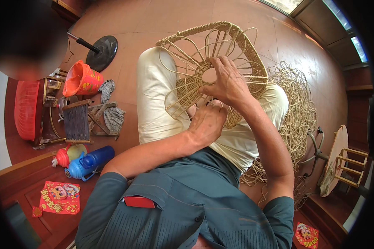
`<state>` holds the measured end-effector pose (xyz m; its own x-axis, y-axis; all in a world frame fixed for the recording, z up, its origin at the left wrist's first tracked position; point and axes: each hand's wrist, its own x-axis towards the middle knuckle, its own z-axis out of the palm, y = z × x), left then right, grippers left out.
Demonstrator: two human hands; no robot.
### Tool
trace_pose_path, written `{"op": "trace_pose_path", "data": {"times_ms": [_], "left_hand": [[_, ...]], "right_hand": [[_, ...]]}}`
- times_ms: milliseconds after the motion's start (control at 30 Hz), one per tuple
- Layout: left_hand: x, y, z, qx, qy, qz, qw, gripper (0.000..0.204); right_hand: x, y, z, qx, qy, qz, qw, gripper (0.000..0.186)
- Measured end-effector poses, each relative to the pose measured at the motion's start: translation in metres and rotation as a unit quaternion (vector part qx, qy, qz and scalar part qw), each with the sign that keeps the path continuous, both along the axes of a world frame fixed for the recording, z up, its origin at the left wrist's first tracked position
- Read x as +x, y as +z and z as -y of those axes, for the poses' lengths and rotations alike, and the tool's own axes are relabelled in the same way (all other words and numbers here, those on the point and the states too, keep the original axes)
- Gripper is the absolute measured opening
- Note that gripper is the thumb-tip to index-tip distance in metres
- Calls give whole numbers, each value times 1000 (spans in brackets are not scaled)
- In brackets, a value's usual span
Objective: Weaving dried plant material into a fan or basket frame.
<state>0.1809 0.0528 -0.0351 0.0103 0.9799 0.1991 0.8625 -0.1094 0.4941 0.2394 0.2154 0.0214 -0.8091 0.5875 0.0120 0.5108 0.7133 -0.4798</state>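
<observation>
A tan basket woven of cord (252, 49) rests between my knees, with a thick braided rim and looped cords fanning out from a small round ring. My right hand (230, 83) bends over that ring, thumb on its near side and fingers on its far side, gripping the weave. Just below it, my left hand (208, 123) is closed at the basket's cords with its fingers curled; the fingertips are partly hidden, so the exact strand is unclear.
A heap of loose tan cord (297, 112) lies on the floor right of my knee. On the left stand an orange-red bucket (84, 79), a round black base (102, 53), a small wooden stool (77, 123) and vacuum flasks (97, 157). A round-topped stool (335, 159) lies tipped at right.
</observation>
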Motion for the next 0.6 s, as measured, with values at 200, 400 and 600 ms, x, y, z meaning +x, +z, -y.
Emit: {"op": "trace_pose_path", "data": {"times_ms": [200, 400, 600], "left_hand": [[8, 4, -24, -97, 47, 142, 984, 17], [23, -24, -41, -47, 127, 207, 969, 26], [20, -11, -23, -56, 68, 193, 977, 16]], "right_hand": [[15, 3, -8, 63, 33, -11, 997, 85], [9, 6, -3, 154, 14, -22, 988, 78], [16, 2, -15, 210, 47, -49, 975, 73]]}}
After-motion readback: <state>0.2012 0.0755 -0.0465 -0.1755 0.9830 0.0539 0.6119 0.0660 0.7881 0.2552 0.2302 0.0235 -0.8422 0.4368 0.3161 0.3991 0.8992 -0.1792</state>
